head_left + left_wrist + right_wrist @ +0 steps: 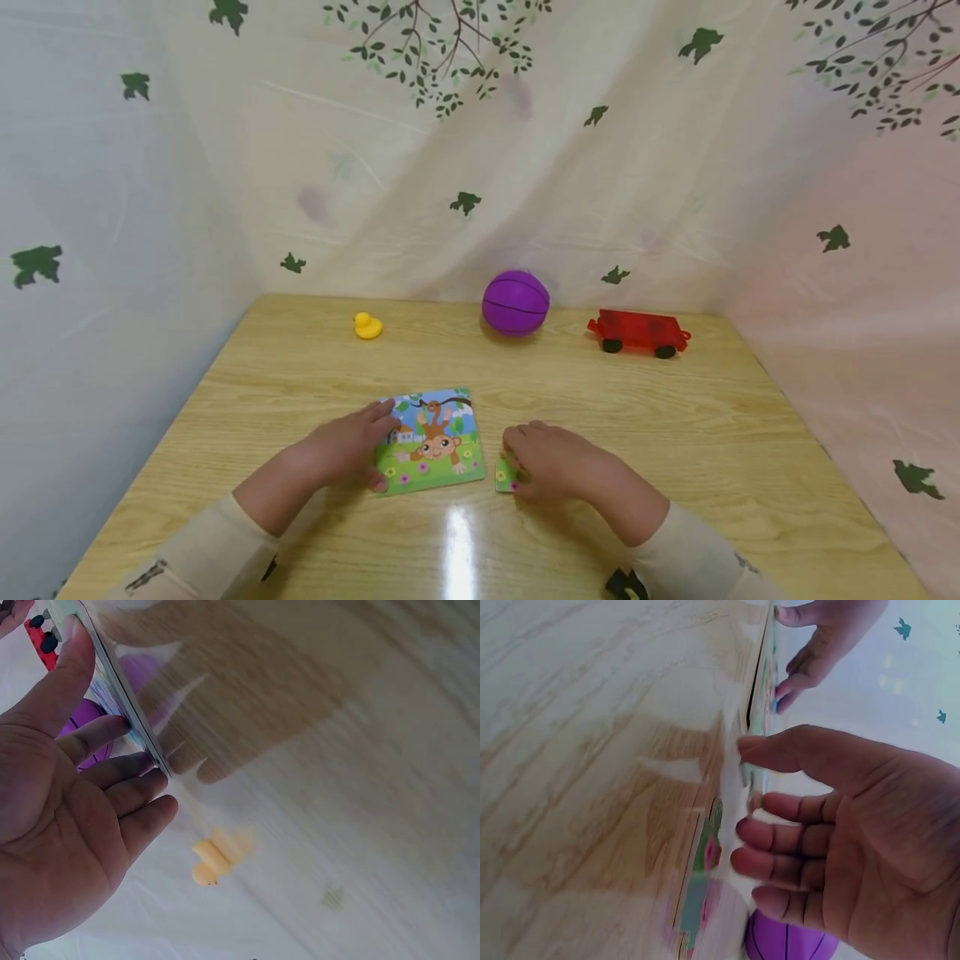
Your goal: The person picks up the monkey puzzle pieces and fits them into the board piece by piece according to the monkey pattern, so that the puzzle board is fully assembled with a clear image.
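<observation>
So the right hand (553, 462), a bit below centre of the head view, has a pretty loose grip: thumb and fingers bent in with a small gap, around a little puzzle piece (504, 477). What peeks out of that piece is bright grass green with a yellow flower and a dab of purple; the hand hides the rest. The right wrist view also shows another colourful piece (707, 859), green, pink and bluish, lying below the fingers.

Left hand (347, 446) is spread wide, not clamped on anything, fingers and thumb touching the left edge of the puzzle board (438, 450). The board lies flat just left of centre: an upside-down brown monkey with big eyes, hanging from a branch, blue sky, small house, flowery lawn along the bottom.

Further up the wood-look tabletop (637, 425): yellow duck (367, 326) upper left of the board, purple ball (516, 303) around the middle, red wagon (640, 331) to the right.
</observation>
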The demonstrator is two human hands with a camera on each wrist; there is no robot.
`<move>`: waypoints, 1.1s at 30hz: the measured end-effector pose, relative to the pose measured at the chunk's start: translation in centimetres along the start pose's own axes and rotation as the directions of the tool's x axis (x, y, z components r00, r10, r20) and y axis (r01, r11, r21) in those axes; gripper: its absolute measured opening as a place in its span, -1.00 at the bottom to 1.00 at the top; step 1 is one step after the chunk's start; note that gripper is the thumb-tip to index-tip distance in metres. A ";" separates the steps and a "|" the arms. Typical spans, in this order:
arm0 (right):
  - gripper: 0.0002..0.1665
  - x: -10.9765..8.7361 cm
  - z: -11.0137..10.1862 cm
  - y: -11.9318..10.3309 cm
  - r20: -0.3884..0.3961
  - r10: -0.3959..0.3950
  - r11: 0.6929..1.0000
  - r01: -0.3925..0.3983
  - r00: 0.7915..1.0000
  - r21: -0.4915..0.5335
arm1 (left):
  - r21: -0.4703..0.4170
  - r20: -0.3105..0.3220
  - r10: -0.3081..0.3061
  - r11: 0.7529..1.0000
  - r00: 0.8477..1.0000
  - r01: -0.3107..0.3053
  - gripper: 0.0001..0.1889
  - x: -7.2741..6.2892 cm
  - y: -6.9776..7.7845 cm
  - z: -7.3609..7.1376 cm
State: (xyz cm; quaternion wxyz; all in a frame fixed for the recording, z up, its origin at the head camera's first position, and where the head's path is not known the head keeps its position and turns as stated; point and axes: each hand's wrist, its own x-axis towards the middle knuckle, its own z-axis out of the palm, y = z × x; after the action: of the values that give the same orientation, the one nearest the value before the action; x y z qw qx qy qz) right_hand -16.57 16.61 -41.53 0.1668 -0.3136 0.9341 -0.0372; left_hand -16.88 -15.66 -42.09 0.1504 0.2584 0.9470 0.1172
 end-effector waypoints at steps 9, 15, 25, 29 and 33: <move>-0.62 2.6 0.0 -1.7 -0.142 -0.191 0.981 0.186 0.971 -0.052 | -0.032 0.032 0.011 0.999 0.999 -0.010 -0.07 0.1 -0.7 0.2; -0.72 4.4 0.1 -3.6 -0.185 -0.261 0.961 0.238 0.947 -0.137 | -0.061 0.047 0.020 0.998 0.999 -0.017 -0.07 0.1 -0.8 0.0; -0.69 6.8 1.2 -6.4 -0.235 -0.369 0.883 0.261 0.899 -0.390 | -0.097 0.068 0.015 0.995 0.998 -0.008 -0.07 0.1 -0.8 -0.2; -0.67 7.0 1.6 -6.9 -0.229 -0.426 0.845 0.294 0.875 -0.448 | -0.093 0.073 0.018 0.996 0.997 -0.011 -0.07 0.1 -0.9 -0.2; -0.45 6.7 2.0 -7.0 -0.196 -0.461 0.824 0.335 0.865 -0.457 | -0.086 0.079 0.010 0.996 0.997 -0.003 -0.05 0.2 -0.9 -0.1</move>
State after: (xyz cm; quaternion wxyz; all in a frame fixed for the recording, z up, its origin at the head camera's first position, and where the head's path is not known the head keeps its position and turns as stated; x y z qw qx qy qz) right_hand -16.92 7.08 -44.10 -0.0568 -0.5221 0.8475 0.0770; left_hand -17.46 -16.33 -42.25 0.1983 0.2592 0.9336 0.1479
